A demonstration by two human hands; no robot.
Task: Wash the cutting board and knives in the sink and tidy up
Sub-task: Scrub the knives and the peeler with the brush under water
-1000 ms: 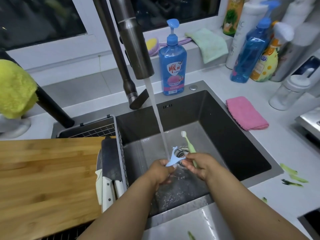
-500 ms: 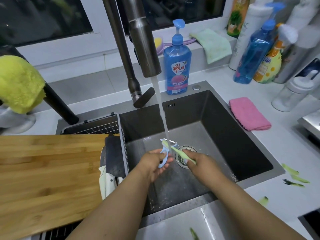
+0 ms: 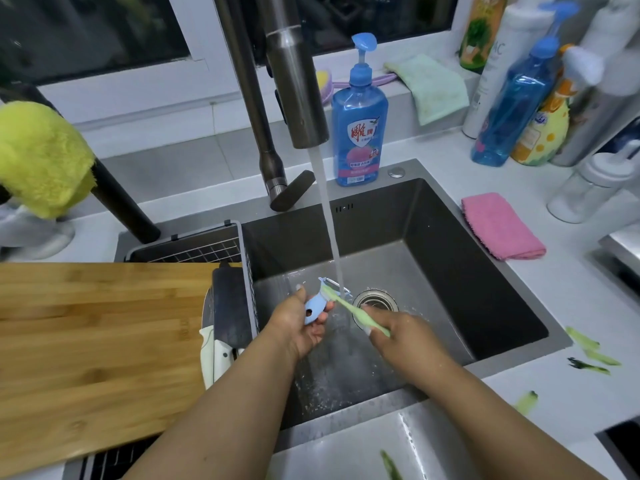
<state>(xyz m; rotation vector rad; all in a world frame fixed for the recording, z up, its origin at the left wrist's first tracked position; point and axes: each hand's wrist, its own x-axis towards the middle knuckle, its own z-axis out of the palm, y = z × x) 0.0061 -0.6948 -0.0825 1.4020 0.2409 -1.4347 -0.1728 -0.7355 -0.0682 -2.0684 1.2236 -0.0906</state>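
Over the dark steel sink (image 3: 450,271), my left hand (image 3: 298,323) holds a light blue peeler (image 3: 316,308) by its handle, blade end up under the running water. My right hand (image 3: 401,334) grips a pale green toothbrush (image 3: 353,308), whose head lies against the peeler's blade. A wooden cutting board (image 3: 97,344) rests over the drying rack on the left. Two knives with white handles (image 3: 221,323) lie along the board's right edge, beside the sink wall.
The faucet (image 3: 294,81) pours a stream near the drain (image 3: 375,303). Blue dish soap bottle (image 3: 360,126) stands behind the sink. A pink cloth (image 3: 502,226) and green peel scraps (image 3: 588,355) lie on the right counter. Bottles crowd the back right; a yellow mitt (image 3: 38,157) sits left.
My left hand turned the peeler upright with its blade under the stream. The toothbrush swung from pointing up and away to lying across the blade. Both hands shifted slightly.
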